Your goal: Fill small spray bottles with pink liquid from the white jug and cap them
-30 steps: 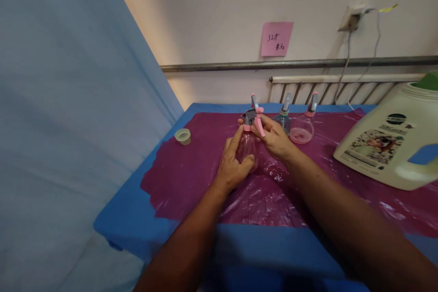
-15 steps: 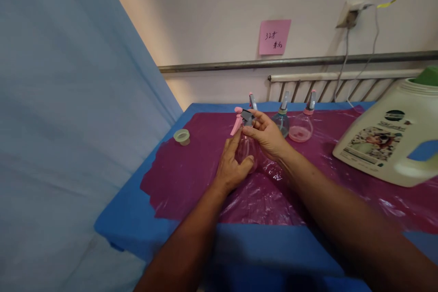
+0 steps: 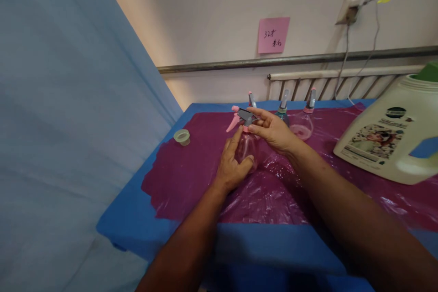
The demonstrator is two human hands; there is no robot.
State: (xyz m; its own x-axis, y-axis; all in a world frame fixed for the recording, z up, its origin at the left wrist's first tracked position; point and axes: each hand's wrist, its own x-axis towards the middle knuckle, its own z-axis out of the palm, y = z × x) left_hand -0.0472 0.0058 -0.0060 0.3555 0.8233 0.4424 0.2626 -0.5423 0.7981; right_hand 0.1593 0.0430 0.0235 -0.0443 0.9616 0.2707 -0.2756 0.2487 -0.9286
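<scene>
A clear pink spray bottle (image 3: pixel 245 148) stands upright on the magenta plastic sheet (image 3: pixel 191 169). My left hand (image 3: pixel 231 164) is closed around its body, with the thumb across the near side and the index finger up by the neck. On top sits a grey and pink trigger spray head (image 3: pixel 245 117), its nozzle and trigger pointing left. My right hand (image 3: pixel 270 130) pinches this head and its pink collar from the right with thumb and fingers. Part of the bottle is hidden behind my left hand.
Behind stand more spray bottles, one teal (image 3: pixel 282 112) and one pink (image 3: pixel 303 125). A large cream detergent jug (image 3: pixel 386 146) is at the right. To the left lies a small translucent cap (image 3: pixel 182 136). A blue curtain (image 3: pixel 68 123) hangs at the left.
The spray head has turned on the neck, so more of its side shows and the trigger reaches further left. My right hand has shifted slightly right; the left stays put.
</scene>
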